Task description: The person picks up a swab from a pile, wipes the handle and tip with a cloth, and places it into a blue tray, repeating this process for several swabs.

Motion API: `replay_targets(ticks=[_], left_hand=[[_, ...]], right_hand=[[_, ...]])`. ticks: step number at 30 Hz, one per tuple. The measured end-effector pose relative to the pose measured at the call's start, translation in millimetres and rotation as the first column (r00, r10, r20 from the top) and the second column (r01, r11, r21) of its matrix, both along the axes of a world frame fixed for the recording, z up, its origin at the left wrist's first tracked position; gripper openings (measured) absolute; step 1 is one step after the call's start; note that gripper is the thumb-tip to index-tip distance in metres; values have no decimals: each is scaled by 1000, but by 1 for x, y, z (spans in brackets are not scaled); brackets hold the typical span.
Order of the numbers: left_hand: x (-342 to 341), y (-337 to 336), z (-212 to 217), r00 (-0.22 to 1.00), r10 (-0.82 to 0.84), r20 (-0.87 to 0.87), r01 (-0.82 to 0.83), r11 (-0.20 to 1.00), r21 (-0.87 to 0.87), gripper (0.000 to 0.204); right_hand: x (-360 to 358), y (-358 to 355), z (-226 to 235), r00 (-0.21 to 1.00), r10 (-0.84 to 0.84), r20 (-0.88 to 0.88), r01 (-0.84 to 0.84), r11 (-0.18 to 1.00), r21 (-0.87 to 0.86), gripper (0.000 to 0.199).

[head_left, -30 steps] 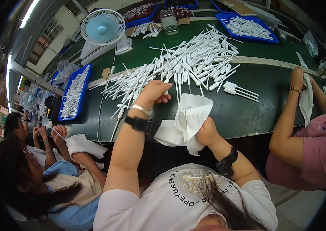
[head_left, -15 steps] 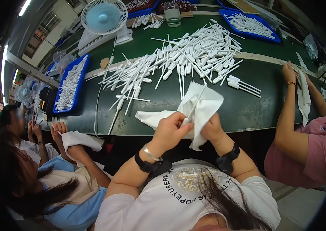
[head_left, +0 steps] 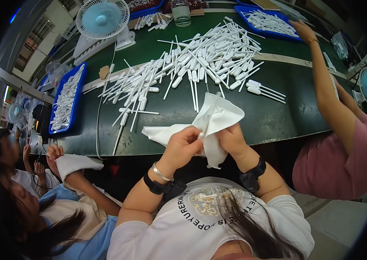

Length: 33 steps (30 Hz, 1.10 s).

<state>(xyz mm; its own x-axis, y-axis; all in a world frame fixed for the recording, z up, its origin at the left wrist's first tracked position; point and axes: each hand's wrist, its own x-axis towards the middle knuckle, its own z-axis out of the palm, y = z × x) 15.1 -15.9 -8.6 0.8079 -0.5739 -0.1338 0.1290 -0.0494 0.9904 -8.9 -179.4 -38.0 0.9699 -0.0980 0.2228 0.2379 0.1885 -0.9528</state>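
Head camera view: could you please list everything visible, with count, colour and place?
flat work table: one, dark green, across the middle
rectangular plastic trays: at least three, blue, left and far side
long plastic bulb pipettes: many, white, heaped on table and in trays
round caged fans: at least three, white and light blue, left and right
glass jar: one, clear, top centre
cardboard scrap: one, brown, right of the left tray
fabric cloths: at least two, white, centre and left
co-workers: three, one right in pink, two left
wristbands: two, black, person's forearms
left hand: one, bare, grip seemingly on a pipette bulb
right hand: one, bare, grip on the centre cloth
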Motion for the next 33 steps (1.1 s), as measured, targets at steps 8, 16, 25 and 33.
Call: replay_targets(ticks=[8, 16, 25, 33], left_hand=[[7, 12, 9, 929, 14, -369, -115, 960, -256, 12], [27, 8, 14, 924, 76, -375, -162, 966, -203, 12], [34, 11, 9, 904, 47, -425, -204, 921, -332, 11], [23, 11, 27, 950, 82, -301, -209, 886, -415, 9]], right_hand=[[18, -6, 36, 999, 15, -30, 9, 752, 659, 37], [4, -24, 30, 1000, 1, -5, 2, 803, 596, 46], [1, -10, 29, 994, 10, -112, 56, 825, 562, 33], [40, 14, 35, 996, 89, 1, -61, 669, 740, 33]])
